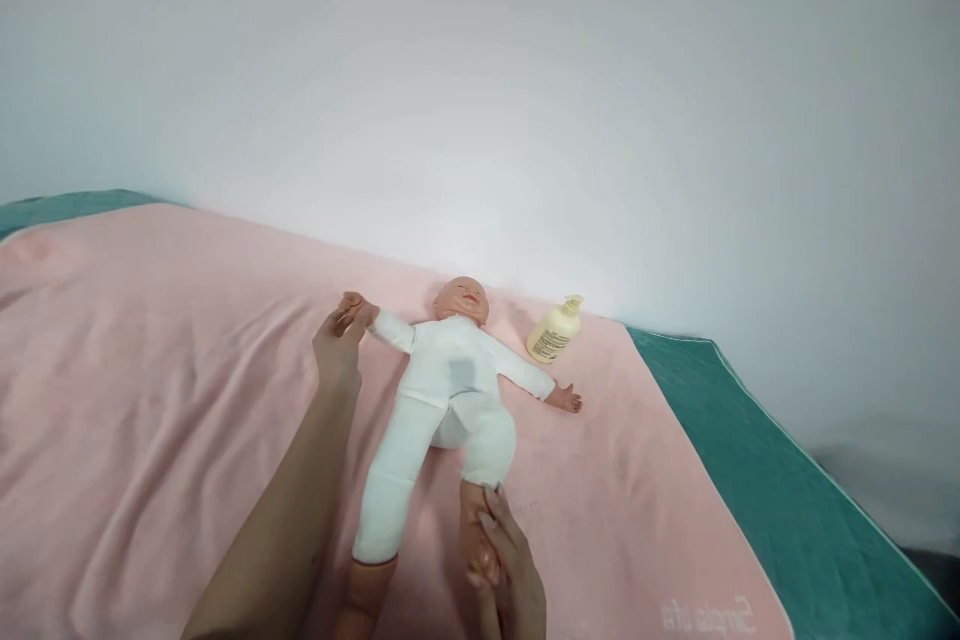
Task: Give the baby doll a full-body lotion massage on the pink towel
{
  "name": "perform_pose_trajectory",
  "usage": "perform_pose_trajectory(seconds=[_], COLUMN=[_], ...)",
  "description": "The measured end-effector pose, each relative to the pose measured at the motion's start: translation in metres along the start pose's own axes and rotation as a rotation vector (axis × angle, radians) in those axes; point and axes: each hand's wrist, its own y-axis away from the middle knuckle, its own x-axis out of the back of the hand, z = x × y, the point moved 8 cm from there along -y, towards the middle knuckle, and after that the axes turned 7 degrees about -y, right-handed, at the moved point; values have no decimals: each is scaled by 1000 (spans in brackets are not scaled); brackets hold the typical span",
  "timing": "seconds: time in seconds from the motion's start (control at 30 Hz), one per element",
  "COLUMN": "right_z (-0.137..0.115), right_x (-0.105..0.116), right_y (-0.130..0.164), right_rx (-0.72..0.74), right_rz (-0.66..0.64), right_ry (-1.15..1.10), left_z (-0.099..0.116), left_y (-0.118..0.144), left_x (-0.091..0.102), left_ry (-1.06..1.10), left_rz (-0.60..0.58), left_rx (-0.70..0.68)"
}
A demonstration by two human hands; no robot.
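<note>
Doll (451, 365) supine, my left hand (337, 350) is pinching its arm (392, 330), right hand (519, 560) holding its leg (489, 450); shifting either seemingly needs gentleness.

White-bodied doll (451, 407) — grey patch (462, 374), pale yellow bottle (556, 328) — dark print (549, 345), pink blanket (600, 510), whitish lettering (706, 617), green sheet (795, 490), grey-white wall (480, 100)
</note>
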Motion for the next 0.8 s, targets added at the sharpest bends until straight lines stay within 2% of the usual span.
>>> perform_pose_trajectory(seconds=[0.1,0.2,0.27,0.37,0.43,0.53,0.6,0.7,0.8], right_z=[-6,-1,-1,-9,-8,-1,0,4,6], right_x=[-9,-14,-18,-22,-21,-18,-14,-2,1], right_y=[26,44,49,51,49,45,38,14,-24], right_rx=[158,107,97,173,141,53,54,23,-17], right_rz=[-20,25,39,38,49,55,63,82,17], right_ry=[74,124,128,99,77,58,55,44,-4], left_z=[-28,-37,-37,-35,-34,-26,-13,15,33], left_y=[-13,-14,-13,-11,-12,-11,-6,12,38], left_x=[10,13,14,13,13,10,5,-13,-42], left_ry=[144,197,187,173,171,149,86,12,-90], left_rz=[35,60,77,84,91,85,61,-91,-428], left_rx=[244,334,326,311,289,193,71,-157,-281])
